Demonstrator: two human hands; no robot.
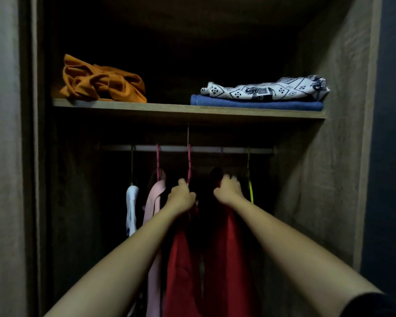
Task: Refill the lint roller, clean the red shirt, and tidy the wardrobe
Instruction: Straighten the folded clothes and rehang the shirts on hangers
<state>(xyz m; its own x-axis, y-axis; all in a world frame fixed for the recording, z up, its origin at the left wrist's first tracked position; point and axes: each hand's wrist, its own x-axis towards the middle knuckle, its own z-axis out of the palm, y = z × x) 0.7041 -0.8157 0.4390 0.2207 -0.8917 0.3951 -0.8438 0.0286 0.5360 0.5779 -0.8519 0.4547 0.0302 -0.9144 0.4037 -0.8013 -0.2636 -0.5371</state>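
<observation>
**Both hands at the shoulders of the red shirt on the wardrobe rail**

The red shirt hangs in the lower middle of the frame, its long axis running straight down from the rail toward the bottom edge. Its top sits directly under both hands, so there is no gap left to cross: the left hand is on the left shoulder, just below a pink hanger hooked over the rail, and the right hand is on the right shoulder, near a yellow hanger to its right. Neither hand is clearly nearer; they sit almost level, the right a touch higher.

Both arms reach forward and up from the bottom corners, nearly straight, wrists level with the garment's top. The fingers of each hand are curled closed on the red cloth at the shoulder; whether they also pinch the hanger inside is hidden in the dark.

To the left hang a pink garment and a white garment. On the shelf above lie a crumpled orange cloth at upper left and, at upper right, a folded patterned cloth on a folded blue cloth.

The next move looks to turn on this hold: lifting the hook off the rail, or settling the shirt straight.
</observation>
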